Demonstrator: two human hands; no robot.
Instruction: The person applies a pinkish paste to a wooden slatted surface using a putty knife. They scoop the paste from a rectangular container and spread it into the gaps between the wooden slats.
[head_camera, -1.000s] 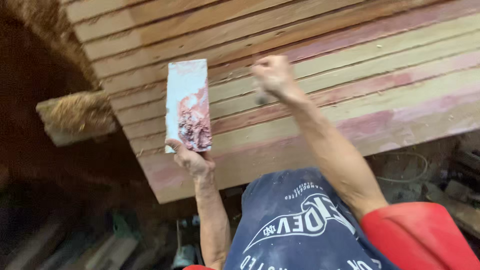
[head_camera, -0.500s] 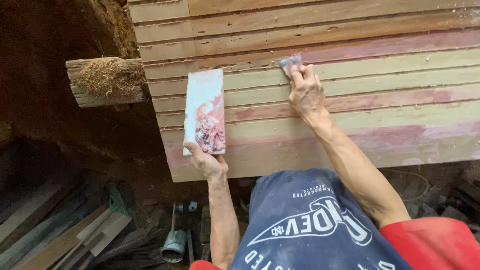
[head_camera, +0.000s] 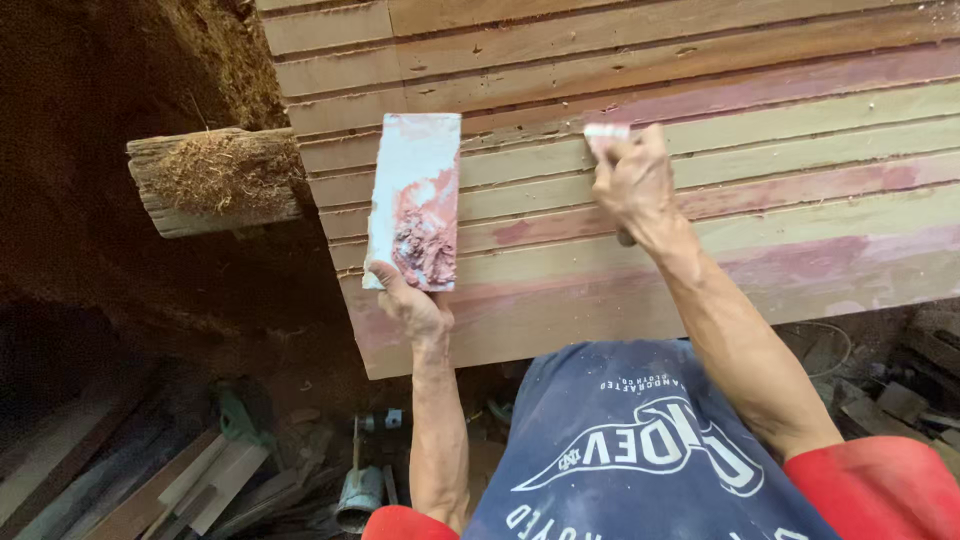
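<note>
Since half a second ago, shifted slightly rightward along the seam of the plank wall (head_camera: 760, 130): right hand (head_camera: 632, 185), arm raised, gripping a putty knife (head_camera: 606, 133) against the boards; left hand (head_camera: 412, 305) held upright, clamped on the lower edge of a putty-smeared board (head_camera: 415, 195).

Cluttered ground below the planked wall

The dirt floor (head_camera: 300, 400) carries loose wooden boards (head_camera: 190, 480) at the left, a small metal can (head_camera: 357, 492) near the middle, and scrap wood pieces (head_camera: 900, 400) at the right.
</note>
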